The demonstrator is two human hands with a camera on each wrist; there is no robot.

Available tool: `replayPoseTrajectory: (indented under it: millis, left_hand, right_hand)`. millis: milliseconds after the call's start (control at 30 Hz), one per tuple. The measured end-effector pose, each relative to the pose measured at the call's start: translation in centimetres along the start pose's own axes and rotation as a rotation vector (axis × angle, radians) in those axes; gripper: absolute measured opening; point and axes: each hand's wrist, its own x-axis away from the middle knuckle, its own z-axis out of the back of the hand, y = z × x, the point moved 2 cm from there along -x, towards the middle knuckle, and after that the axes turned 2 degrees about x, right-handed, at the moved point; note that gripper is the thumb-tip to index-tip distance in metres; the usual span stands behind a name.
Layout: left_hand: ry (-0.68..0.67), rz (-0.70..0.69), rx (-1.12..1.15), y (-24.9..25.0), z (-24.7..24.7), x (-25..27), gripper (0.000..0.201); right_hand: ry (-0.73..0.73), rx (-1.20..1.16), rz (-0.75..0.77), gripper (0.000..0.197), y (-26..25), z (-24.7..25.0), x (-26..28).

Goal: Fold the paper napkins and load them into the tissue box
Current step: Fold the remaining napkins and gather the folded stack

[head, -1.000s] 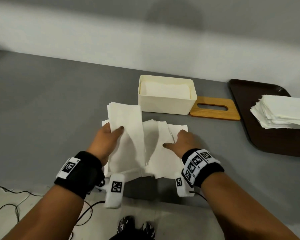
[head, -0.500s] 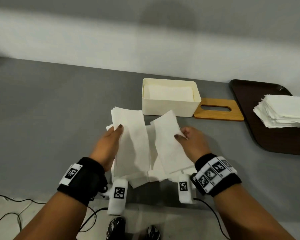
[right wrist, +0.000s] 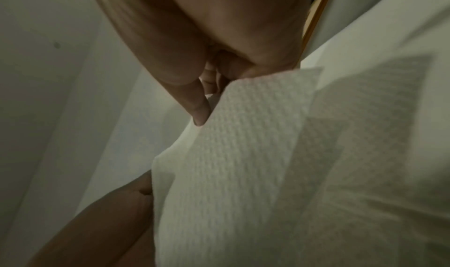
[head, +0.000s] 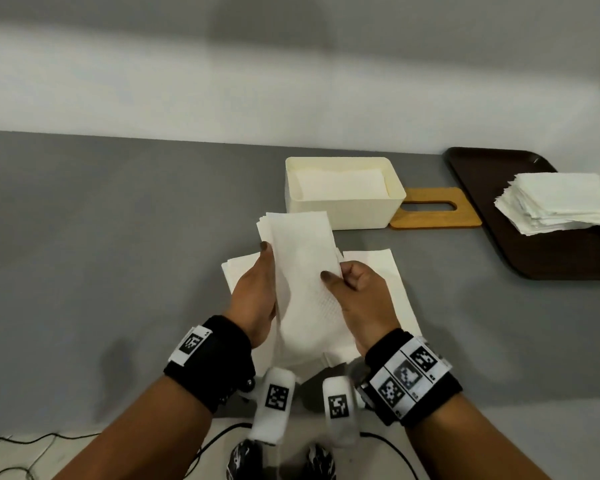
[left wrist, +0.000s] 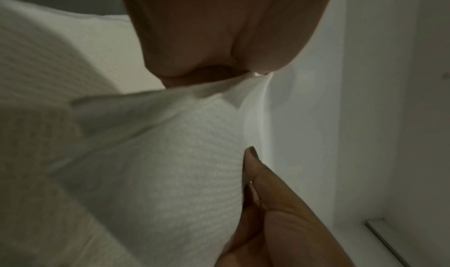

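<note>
- Centrally, in the head view, the left hand [head: 255, 299] and the right hand [head: 359, 299] hold a folded stack of napkins [head: 303, 271] raised above the desk [head: 118, 254].
- Left grip: thumb laid on the stack's upper face at its 9 o'clock edge, the other fingers hidden behind the paper; the left wrist view shows the paper pinched between the palm side and a fingertip [left wrist: 252, 155].
- Right grip: thumb pressed on the upper face at the 3 o'clock edge, fingers curled beside and under it; the right wrist view shows a finger [right wrist: 199, 107] bearing on the embossed paper [right wrist: 243, 155].
- Held stack: long and narrow, its far end pointing toward 12 o'clock, near the front wall of the tissue box [head: 343, 209].
- Loose napkins [head: 378, 289]: lying flat on the desk beneath and at 3 o'clock of the hands, with a further edge showing at 9 o'clock.
- Tissue box: cream, open-topped, at 12 o'clock of the hands, with white napkins already lying inside.
- Wooden lid [head: 437, 213]: slotted, flat on the desk, touching the box at its 3 o'clock side.
- Brown tray [head: 551, 258]: at 2 o'clock, well apart from the hands, carrying a pile of unfolded napkins [head: 561, 206].
- Both wrists wear black bands with printed markers.
</note>
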Motion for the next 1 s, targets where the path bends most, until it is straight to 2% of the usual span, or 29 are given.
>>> replayPoseTrajectory:
  millis: [133, 267, 333, 400, 467, 533, 633, 733, 833, 900, 1000]
  left_hand:
    - [-0.051, -0.020, -0.049, -0.4, 0.1, -0.1, 0.046]
    - [-0.106, -0.121, -0.126, -0.8, 0.6, -0.9, 0.020]
    - [-0.101, -0.129, -0.138, -0.7, 0.9, -1.1, 0.020]
    - [-0.089, -0.123, -0.131, -0.4, 1.3, -1.2, 0.020]
    - [-0.074, -0.100, -0.101, -0.2, 1.7, -1.4, 0.023]
    - [-0.056, -0.094, -0.101, -0.1, 2.0, -1.7, 0.025]
    - [-0.056, -0.098, -0.108, 0.3, 2.1, -1.8, 0.029]
    - [-0.038, -0.107, -0.105, 0.8, 2.1, -1.6, 0.023]
    - [-0.026, -0.102, -0.096, 0.9, 2.2, -1.5, 0.020]
    - [-0.031, -0.085, -0.086, 0.8, 2.3, -1.5, 0.018]
    - [-0.048, -0.071, -0.080, 0.8, 2.4, -1.4, 0.019]
  right_hand:
    - [0.025, 0.001, -0.018, 0.007, 0.3, -0.8, 0.5]
    - [0.092, 0.147, -0.022, 0.014, 0.9, 0.1, -0.2]
    - [0.184, 0.317, -0.071, 0.015, 1.4, 2.1, -1.4]
    - [0.250, 0.647, -0.163, 0.030, 2.1, 4.8, -2.6]
    - [0.265, 0.962, -0.231, 0.046, 2.7, 7.0, -3.5]
    - [0.214, 1.054, -0.286, 0.055, 3.2, 7.7, -4.1]
    - [0.146, 1.077, -0.330, 0.053, 3.0, 7.7, -4.4]
    - [0.126, 1.022, -0.392, 0.040, 2.5, 8.1, -4.3]
    - [0.109, 0.974, -0.435, 0.036, 2.4, 8.2, -4.1]
    - [0.106, 0.911, -0.392, 0.032, 2.0, 8.2, -3.8]
    - [0.162, 0.713, -0.274, 0.015, 0.8, 8.8, -3.1]
